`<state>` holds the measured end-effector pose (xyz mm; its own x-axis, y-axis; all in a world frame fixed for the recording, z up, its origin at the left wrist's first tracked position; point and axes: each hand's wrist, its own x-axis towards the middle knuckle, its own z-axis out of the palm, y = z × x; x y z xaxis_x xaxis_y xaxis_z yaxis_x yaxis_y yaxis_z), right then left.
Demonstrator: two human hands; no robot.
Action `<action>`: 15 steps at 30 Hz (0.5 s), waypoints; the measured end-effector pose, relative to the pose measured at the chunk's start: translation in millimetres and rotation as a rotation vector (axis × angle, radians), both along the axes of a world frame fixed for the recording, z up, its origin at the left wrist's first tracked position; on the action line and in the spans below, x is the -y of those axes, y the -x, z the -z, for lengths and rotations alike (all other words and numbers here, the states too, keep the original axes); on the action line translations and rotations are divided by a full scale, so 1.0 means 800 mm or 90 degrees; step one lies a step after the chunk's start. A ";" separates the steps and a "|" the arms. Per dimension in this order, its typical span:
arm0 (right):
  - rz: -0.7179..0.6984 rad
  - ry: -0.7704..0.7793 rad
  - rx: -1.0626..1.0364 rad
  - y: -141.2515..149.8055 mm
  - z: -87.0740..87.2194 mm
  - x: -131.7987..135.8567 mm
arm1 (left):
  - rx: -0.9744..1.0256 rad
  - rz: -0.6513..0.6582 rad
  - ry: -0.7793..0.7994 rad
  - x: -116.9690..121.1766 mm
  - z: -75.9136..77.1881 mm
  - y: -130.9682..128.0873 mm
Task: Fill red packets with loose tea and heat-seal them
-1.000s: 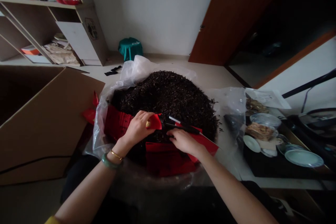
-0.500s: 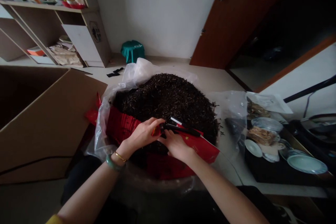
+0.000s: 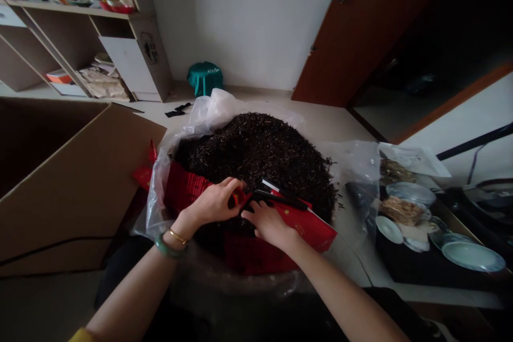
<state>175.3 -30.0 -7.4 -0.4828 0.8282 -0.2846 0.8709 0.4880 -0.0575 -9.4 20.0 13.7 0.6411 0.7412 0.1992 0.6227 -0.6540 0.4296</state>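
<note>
Ctr-left of frame, a row of red pkts (image 3: 184, 187) lies L of the L hand (image 3: 214, 203), whose thumb & fingers pinch a small red pkt (image 3: 238, 196) at their tips, approx. mid-frame. Just right, R hand (image 3: 272, 224) is by a blk tool (image 3: 284, 199), fingers bent; can't tell if gripping. Dark leaf pile (image 3: 264, 144) above.

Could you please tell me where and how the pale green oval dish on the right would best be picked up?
I'd pinch the near rim of the pale green oval dish, coming from the near side with the right hand. The dish looks wide and shallow, and that rim is exposed, while other tableware crowds its left.
</note>
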 end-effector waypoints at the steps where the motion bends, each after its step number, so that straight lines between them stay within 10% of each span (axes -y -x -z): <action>1: 0.004 0.000 -0.021 -0.002 0.000 -0.001 | 0.001 -0.004 0.002 -0.001 -0.004 0.003; 7: 0.079 0.022 -0.355 -0.025 -0.006 -0.019 | -0.026 -0.041 -0.001 -0.007 -0.014 0.011; 15: 0.173 0.041 -0.714 -0.020 -0.075 -0.041 | -0.114 -0.040 -0.014 0.001 -0.017 -0.007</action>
<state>191.6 2.6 52.6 -0.2993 0.9430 0.1458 0.3906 0.2605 -0.8829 -4.0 19.1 27.4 0.6200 0.7778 0.1030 0.7282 -0.6193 0.2937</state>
